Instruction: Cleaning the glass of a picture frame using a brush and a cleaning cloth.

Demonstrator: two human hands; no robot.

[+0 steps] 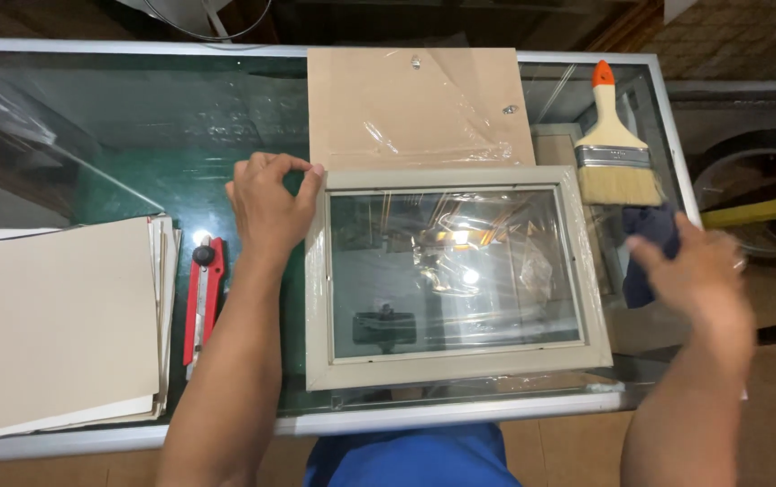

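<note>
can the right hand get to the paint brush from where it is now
Probably yes. The right hand hangs open beside the frame, and the paint brush lies just beyond it on the glass table, with only a dark cloth between.

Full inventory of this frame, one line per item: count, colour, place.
picture frame: 1, grey-beige, table centre, glass inside
backing board: 1, tan, behind frame
plastic film: clear, over board and frame
paintbrush: 1, orange-tipped handle, pale bristles, far right
dark cloth: 1, navy, right of frame
utility knife: 1, red, left of frame
card sheets: stack, cream, left
glass table: 1, green
left hand: fingers on frame's top-left corner
right hand: blurred, by cloth
</note>
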